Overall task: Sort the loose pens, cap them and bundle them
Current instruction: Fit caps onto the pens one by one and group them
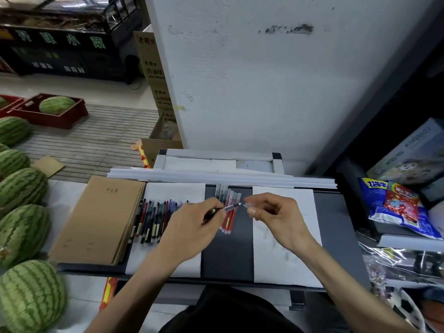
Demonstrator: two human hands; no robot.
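Observation:
My left hand (pixel 192 224) grips an uncapped pen (pixel 230 207) whose tip points right. My right hand (pixel 269 210) pinches a clear cap (pixel 248 205) just right of that tip, a small gap between them. Beneath the held pen, a few capped red pens (pixel 229 222) lie side by side on the dark desk (pixel 228 255), with some clear-capped ones (pixel 222 189) behind them. A row of several loose pens in red, blue and dark colours (pixel 153 219) lies on the white sheet at the left, partly hidden by my left hand.
A stack of brown notebooks (pixel 101 217) lies left of the pens. A white sheet (pixel 286 236) covers the desk's right side, and white strips (pixel 216 177) line the back edge. Snack bags (pixel 398 207) sit at the right, watermelons (pixel 21 231) at the left.

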